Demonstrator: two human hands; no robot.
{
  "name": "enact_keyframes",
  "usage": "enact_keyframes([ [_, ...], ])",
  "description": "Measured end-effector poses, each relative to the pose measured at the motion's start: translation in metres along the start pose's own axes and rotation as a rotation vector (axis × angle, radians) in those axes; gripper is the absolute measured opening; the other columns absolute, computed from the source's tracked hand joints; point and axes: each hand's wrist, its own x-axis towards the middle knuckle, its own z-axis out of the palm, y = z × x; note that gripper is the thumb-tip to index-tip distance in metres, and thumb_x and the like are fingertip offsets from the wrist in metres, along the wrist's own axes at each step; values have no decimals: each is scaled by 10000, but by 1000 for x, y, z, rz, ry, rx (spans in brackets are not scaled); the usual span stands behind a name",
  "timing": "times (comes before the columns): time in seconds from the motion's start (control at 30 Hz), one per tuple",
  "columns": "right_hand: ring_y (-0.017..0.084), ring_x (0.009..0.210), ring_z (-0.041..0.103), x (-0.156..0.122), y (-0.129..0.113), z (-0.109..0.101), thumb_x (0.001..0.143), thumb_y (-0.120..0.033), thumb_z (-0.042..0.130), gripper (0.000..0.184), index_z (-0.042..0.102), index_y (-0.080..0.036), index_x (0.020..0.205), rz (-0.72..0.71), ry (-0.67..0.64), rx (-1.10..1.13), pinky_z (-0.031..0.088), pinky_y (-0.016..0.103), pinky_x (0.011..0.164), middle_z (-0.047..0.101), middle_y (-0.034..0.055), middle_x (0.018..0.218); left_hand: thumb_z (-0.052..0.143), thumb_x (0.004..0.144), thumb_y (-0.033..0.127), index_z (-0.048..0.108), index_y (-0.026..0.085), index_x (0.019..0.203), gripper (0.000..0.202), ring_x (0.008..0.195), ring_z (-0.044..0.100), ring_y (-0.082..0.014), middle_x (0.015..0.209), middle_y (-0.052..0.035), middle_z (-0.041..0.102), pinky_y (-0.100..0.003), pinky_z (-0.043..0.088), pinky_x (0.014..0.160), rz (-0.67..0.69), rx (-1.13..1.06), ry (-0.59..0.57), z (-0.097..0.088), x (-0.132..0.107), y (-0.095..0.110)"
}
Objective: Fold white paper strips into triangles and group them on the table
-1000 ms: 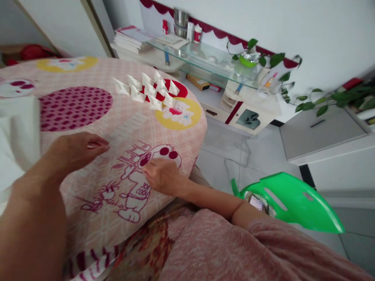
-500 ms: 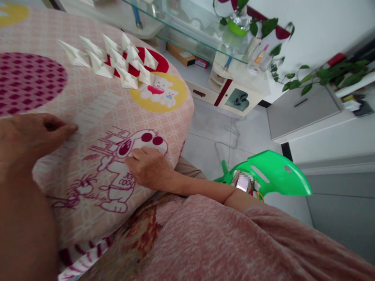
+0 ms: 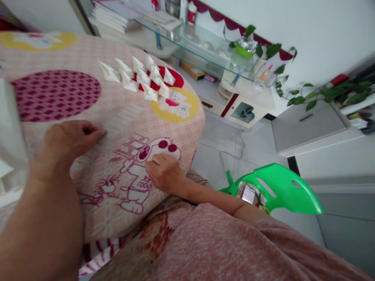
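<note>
Both hands have kept their places on the cloth since half a second ago; only our view has swung, so more of the table's far side and the shelf's top show again.

Our left hand (image 3: 70, 142) lies knuckles up with the fingers curled in and the thumb tip against the forefinger, a narrow, closed pinch pressed to the tablecloth (image 3: 123, 117). We cannot tell whether anything sits inside that pinch. Our right hand (image 3: 164, 175) rests loosely open, palm down and holding nothing, with its fingertips on the head of the printed cartoon dog (image 3: 137, 175) near the table's edge. The two hands are apart, with the dog's drawing between them.

That pink tablecloth, with its dotted magenta circle and yellow rounds, covers the round table and hangs over the rim just before our lap. Farther out on it, well apart from both hands, a cluster of small white folded paper pieces (image 3: 140, 78) stands in rows. White sheets (image 3: 8, 128) lie at the left edge, beside our left forearm.

Beyond the table stand a glass shelf (image 3: 205, 43) carrying a potted plant (image 3: 249, 43), and to our right a green plastic chair (image 3: 281, 191).
</note>
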Motion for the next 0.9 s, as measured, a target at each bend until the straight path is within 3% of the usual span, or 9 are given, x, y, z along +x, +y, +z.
enact_keyframes([
  [0.07, 224, 850, 540, -1, 2, 4, 1022, -205, 476, 258, 702, -158, 909, -4, 28, -4, 418, 354, 768, 644, 86, 882, 466, 966, 495, 728, 101, 1129, 500, 970, 639, -201, 1098, -72, 749, -303, 482, 920, 34, 11, -76, -14, -13, 12],
  [0.13, 225, 827, 538, -3, 3, 8, 1010, -207, 498, 251, 704, -165, 873, -26, 101, 11, 417, 351, 750, 633, 86, 857, 451, 976, 474, 729, 112, 1134, 483, 968, 652, -210, 1111, -87, 756, -283, 483, 889, 109, -29, -52, -22, -22, 20],
  [0.33, 228, 806, 585, -3, 9, 13, 985, -180, 504, 255, 724, -180, 856, -23, 276, 170, 448, 339, 735, 639, 82, 804, 558, 934, 381, 751, 167, 994, 294, 925, 682, -250, 1012, -111, 764, -310, 478, 790, 75, -139, 49, -13, -25, 22],
  [0.5, 206, 735, 641, 11, 24, 1, 940, -186, 536, 235, 723, -212, 801, -63, 88, 260, 429, 306, 673, 714, 68, 795, 577, 934, 325, 754, 148, 1000, 259, 945, 692, -250, 1010, -131, 764, -321, 481, 804, 59, -197, 75, -10, -30, 24],
  [0.63, 182, 597, 582, 48, 36, -12, 927, -241, 525, 296, 672, -219, 671, -117, -52, 280, 360, 293, 599, 665, 38, 639, 576, 933, 296, 765, 149, 1026, 257, 986, 701, -268, 1064, -149, 771, -338, 494, 816, 68, -228, 67, -13, -35, 28],
  [0.9, 164, 563, 517, 159, 39, -21, 868, -267, 513, 273, 666, -204, 651, -203, -1, 348, 331, 290, 586, 634, 41, 597, 668, 865, 300, 798, 156, 970, 220, 957, 720, -281, 1004, -137, 789, -327, 508, 767, 103, -185, 0, -25, -27, 26],
])
